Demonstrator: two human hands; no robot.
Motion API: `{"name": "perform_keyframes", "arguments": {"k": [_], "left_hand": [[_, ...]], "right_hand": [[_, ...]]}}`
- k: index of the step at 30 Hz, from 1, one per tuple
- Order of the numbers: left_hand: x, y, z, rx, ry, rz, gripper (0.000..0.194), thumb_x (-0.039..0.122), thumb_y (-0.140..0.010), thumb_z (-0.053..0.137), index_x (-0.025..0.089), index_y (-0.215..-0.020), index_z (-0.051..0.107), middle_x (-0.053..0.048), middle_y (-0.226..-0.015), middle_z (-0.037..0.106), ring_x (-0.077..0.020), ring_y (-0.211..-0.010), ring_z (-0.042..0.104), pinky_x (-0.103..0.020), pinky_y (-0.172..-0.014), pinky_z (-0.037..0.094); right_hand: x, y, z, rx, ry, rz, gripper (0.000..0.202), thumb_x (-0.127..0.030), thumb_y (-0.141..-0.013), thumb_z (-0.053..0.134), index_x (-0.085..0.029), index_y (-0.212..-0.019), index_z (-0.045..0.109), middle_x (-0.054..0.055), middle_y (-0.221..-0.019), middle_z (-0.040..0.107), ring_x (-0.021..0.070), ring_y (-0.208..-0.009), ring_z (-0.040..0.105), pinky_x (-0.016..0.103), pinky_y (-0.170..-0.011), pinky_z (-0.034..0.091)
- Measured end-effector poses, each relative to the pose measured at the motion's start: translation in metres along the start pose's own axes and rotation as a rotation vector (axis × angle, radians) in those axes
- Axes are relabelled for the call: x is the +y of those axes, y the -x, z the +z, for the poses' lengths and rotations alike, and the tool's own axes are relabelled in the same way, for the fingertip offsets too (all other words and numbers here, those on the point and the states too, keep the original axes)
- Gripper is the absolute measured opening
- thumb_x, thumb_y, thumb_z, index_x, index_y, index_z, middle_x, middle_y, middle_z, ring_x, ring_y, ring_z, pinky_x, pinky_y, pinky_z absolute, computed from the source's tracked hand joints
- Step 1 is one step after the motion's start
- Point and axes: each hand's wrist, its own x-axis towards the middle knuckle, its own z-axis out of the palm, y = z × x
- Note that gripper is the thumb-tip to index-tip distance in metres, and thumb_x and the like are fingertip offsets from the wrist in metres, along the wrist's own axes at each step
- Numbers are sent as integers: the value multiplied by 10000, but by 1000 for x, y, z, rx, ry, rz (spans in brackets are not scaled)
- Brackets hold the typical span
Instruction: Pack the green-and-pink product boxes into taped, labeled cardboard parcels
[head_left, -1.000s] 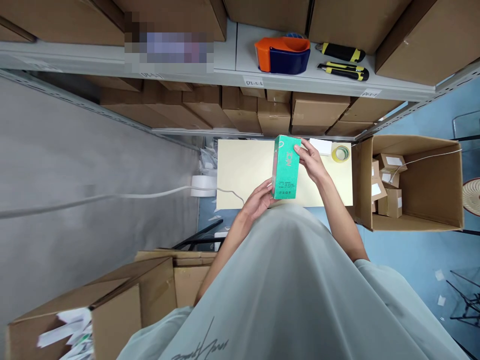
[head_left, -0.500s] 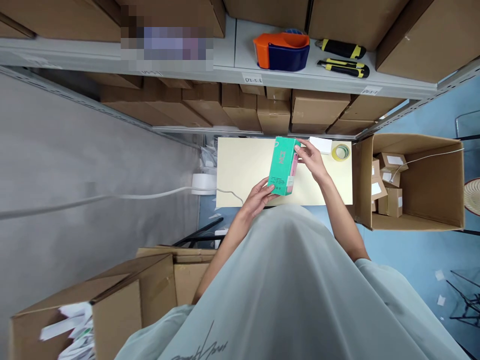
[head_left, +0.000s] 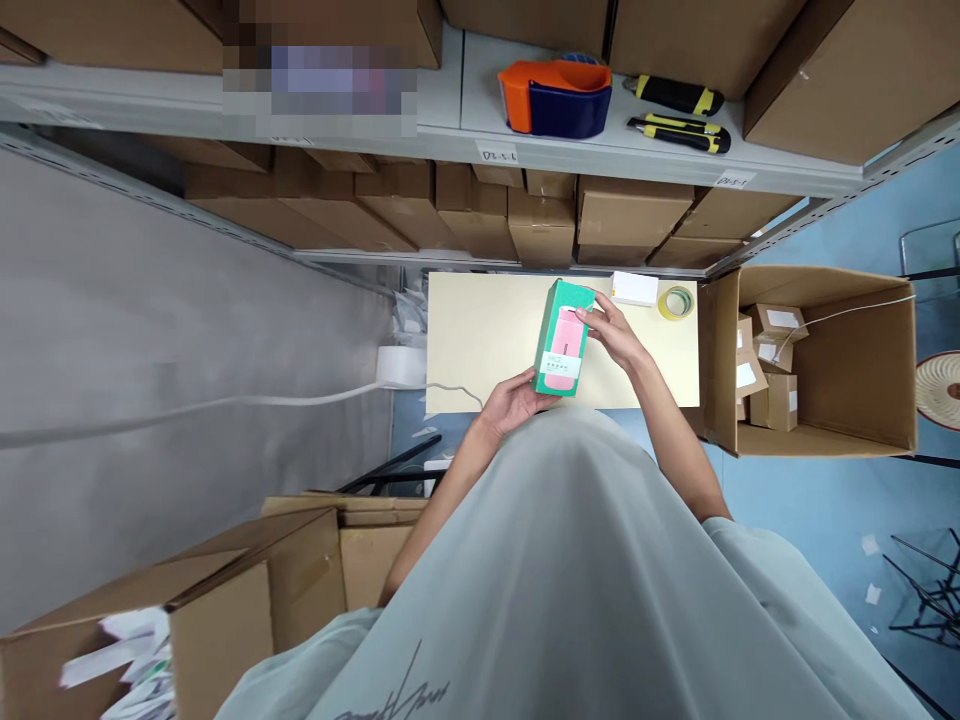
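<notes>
A green box [head_left: 546,345] with a pink item pictured on its front is held above the pale yellow table [head_left: 480,330]. My left hand [head_left: 519,402] supports its lower left corner, with some fingers hidden beneath it. At the upper right edge, my right hand [head_left: 609,328] grips the box, its thumb lying over the front face. Behind my right hand, a small white box [head_left: 634,289] and a roll of tape [head_left: 676,303] rest at the table's back right.
Right of the table stands an open carton [head_left: 862,360] holding several small brown boxes. An orange and blue tape dispenser [head_left: 559,98] and two utility knives [head_left: 679,113] lie on the shelf above. A white cable [head_left: 300,400] crosses from the left. Papers fill another carton [head_left: 225,610] lower left.
The green box has been turned in my hands, so its pink-pictured side now faces me instead of the plain green side. My right thumb has shifted onto that face.
</notes>
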Motion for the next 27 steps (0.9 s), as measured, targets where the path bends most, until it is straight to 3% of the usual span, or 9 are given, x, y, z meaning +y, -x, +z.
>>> {"name": "perform_keyframes", "arguments": {"k": [6, 13, 17, 21, 24, 27], "left_hand": [[4, -4, 18, 151, -226, 141, 857, 498, -785, 1005, 271, -1537, 664, -126, -1436, 784, -297, -1254, 791, -463, -1086, 656], [3, -14, 14, 151, -343, 190, 1046, 374, -648, 1062, 206, -1574, 608, -169, -1464, 735, -337, -1422, 691, -524, -1213, 571], [14, -22, 17, 205, -466, 342, 942, 285, -568, 1047, 193, -1430, 680, -192, -1556, 665, -393, -1529, 572, -549, -1202, 572], [33, -21, 27, 317, -543, 572, 734, 263, -682, 974, 257, -1362, 696, -166, -1642, 576, -382, -1615, 479, -504, -1212, 556], [47, -13, 40, 344, -601, 683, 618, 273, -762, 965, 291, -1325, 708, -153, -1757, 466, -393, -1701, 372, -486, -1227, 530], [55, -5, 50, 327, -644, 741, 566, 348, -801, 983, 308, -1299, 715, -138, -1801, 430, -402, -1725, 337, -520, -1274, 474]], "right_hand": [[10, -4, -1, 110, 63, -49, 909, -721, -658, 998, -307, -1402, 680, 52, -1183, 818, 270, -1105, 796, 467, -1094, 657], [0, 5, -4, -15, 144, -100, 1009, -696, -705, 995, -297, -1557, 631, 121, -1409, 767, 309, -1235, 783, 501, -1156, 641], [-13, 27, 5, -91, 237, -166, 1106, -614, -710, 1012, -328, -1674, 554, 126, -1608, 672, 366, -1475, 670, 544, -1206, 612], [-18, 67, 18, -85, 499, -375, 793, -435, -917, 857, -373, -1654, 570, 94, -1714, 597, 344, -1586, 582, 557, -1229, 609], [-5, 90, 22, -61, 697, -542, 672, -322, -1000, 753, -361, -1643, 560, 127, -1743, 563, 329, -1605, 576, 544, -1166, 659], [15, 100, 20, -48, 822, -616, 566, -301, -1048, 714, -373, -1592, 576, 146, -1688, 620, 318, -1488, 690, 544, -1092, 704]]}}
